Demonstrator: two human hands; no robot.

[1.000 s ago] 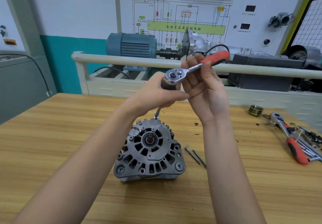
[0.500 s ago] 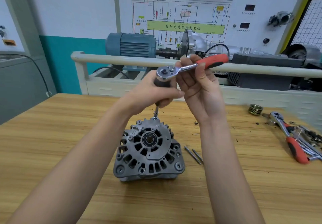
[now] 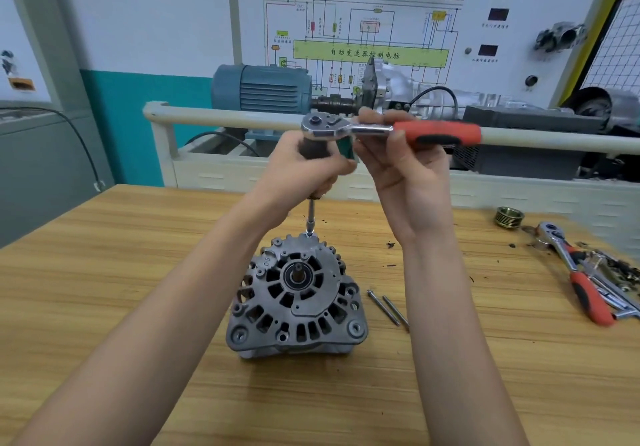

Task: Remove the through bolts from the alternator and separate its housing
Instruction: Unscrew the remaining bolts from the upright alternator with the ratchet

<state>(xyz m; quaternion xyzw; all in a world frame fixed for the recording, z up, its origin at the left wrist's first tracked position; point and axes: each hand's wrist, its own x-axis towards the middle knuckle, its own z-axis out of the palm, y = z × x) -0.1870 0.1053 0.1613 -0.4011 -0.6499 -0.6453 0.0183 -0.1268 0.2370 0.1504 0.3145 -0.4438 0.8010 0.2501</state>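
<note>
Alternator (image 3: pixel 297 301): stands on the table (image 3: pixel 104 272), shaft end up, below and between the two raised forearms; neither hand touches it.
Left hand (image 3: pixel 304 168): fingers curled round the dark driver handle (image 3: pixel 313 149) under the ratchet head, above the alternator's far edge.
Shaft (image 3: pixel 311 218): thin metal rod running straight down from the left fist; its tip meets a bolt head at the far rim of the housing.
Right hand (image 3: pixel 405 171): palm toward the camera, fingers and thumb pinching the chrome neck of the ratchet (image 3: pixel 391 130), just right of the left hand.
Ratchet: level, head over the driver handle, red grip pointing right.
Loose bolts (image 3: pixel 388 308): two long ones lie side by side on the table, just right of the alternator and beside the right forearm.
Hidden: the driver handle is mostly covered by the left fist; the socket and bolt head at the tip are too small to make out; how many bolts remain in the housing cannot be told.
Right edge: a second ratchet (image 3: pixel 575 272) lies among blurred tools, with a brass pulley (image 3: pixel 509 217) behind it.
Change: half a second ago the red grip angled up to the right; now it lies level, swung toward the camera. The alternator and loose bolts have not moved.
</note>
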